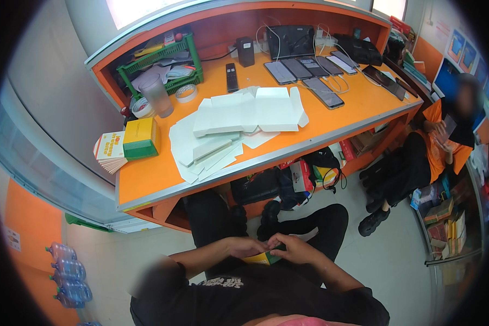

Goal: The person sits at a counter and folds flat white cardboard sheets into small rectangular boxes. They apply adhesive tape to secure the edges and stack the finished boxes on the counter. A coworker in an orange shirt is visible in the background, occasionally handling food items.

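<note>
Both hands meet at the lap, left hand point(245, 247) and right hand point(293, 249) apparently gripping a small yellow-green folded card box point(262, 258).

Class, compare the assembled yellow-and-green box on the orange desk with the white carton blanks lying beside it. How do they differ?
The yellow-and-green box is folded into a closed block; the white carton blanks lie flat and unfolded. The box is brightly coloured, while the blanks show plain white. The box stands alone; the blanks overlap in a loose pile. Both rest on the orange desk.
</note>
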### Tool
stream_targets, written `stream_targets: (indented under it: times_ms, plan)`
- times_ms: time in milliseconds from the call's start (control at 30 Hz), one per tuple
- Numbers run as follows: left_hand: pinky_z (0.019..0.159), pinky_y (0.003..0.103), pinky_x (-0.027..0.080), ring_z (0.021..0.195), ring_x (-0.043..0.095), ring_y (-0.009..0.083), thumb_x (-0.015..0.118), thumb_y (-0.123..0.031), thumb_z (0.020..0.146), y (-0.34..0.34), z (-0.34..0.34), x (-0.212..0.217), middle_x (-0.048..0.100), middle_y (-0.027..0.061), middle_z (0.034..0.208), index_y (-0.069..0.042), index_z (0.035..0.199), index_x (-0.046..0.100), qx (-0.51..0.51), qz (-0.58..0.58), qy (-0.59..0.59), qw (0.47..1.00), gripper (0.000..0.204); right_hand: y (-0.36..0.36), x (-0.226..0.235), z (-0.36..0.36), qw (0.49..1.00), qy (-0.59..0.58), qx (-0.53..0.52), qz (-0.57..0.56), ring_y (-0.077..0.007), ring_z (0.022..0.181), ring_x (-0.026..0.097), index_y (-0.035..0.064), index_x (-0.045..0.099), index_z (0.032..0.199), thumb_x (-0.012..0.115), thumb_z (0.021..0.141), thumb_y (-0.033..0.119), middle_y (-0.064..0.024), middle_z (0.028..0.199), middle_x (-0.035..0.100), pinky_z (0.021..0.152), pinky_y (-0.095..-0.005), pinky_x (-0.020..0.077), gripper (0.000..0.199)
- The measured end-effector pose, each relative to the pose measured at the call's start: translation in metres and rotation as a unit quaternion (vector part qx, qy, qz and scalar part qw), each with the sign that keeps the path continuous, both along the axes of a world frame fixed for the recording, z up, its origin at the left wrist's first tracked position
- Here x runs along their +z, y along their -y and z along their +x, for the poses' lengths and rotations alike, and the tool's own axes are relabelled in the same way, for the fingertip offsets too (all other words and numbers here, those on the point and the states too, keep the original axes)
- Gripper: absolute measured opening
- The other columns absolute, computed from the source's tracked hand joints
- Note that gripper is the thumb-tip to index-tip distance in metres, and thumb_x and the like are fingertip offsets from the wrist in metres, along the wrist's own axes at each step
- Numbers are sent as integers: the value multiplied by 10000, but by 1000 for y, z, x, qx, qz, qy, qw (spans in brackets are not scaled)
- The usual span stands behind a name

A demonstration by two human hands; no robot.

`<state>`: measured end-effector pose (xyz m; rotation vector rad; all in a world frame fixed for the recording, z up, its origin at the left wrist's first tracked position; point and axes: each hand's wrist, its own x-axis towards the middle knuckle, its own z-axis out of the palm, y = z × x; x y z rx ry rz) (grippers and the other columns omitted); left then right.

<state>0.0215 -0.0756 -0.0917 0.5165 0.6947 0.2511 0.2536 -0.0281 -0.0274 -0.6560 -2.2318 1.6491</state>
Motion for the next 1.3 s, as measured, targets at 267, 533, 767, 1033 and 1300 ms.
stream_targets:
  times_ms: [267, 533, 767, 1033, 1300]
  plan:
    - [1004, 258, 390, 1157, 518, 97, 594, -286, 982, -62, -33, 24, 602, 22, 1182, -51, 1273, 567, 80, 238, -115, 961, 375, -71, -23, 7, 975, -38, -67, -210, -44, 879, 575, 61, 615, 993, 647, 952, 104, 31, 911, 634, 774, -225, 474, 68]
    - [913, 275, 470, 1030, 582, 71, 628, -253, 981, -123, -60, 9, 634, -10, 1114, -71, 1164, 595, 95, 260, -104, 955, 260, -171, -66, 15, 877, -179, -182, -407, -97, 846, 600, 118, 591, 1001, 664, 899, 65, 22, 907, 627, 762, -252, 471, 136]
    - [813, 240, 527, 854, 596, 98, 739, -213, 904, -175, -16, -34, 623, 18, 1037, -58, 1117, 626, 434, 144, -77, 886, 287, -150, -76, -30, 918, -127, -332, 173, -250, 1122, 594, 60, 514, 976, 758, 800, -2, -123, 1313, 512, 992, -354, 465, 307]
    - [882, 268, 531, 979, 642, 155, 744, -186, 894, -170, 8, -50, 657, 96, 1075, 9, 1155, 584, 478, 230, -96, 842, 363, -130, -115, -62, 905, -129, -389, 118, -223, 992, 676, -29, 617, 1032, 676, 906, 55, -183, 1149, 673, 859, -335, 520, 162]
    - [843, 279, 521, 937, 683, 137, 740, -156, 885, -170, 1, -21, 738, 84, 1019, -8, 1092, 708, 429, 413, -353, 722, 257, -146, -98, -77, 875, -153, -423, 180, -245, 1027, 664, -33, 620, 1075, 578, 972, 85, -190, 1191, 660, 871, -338, 518, 162]
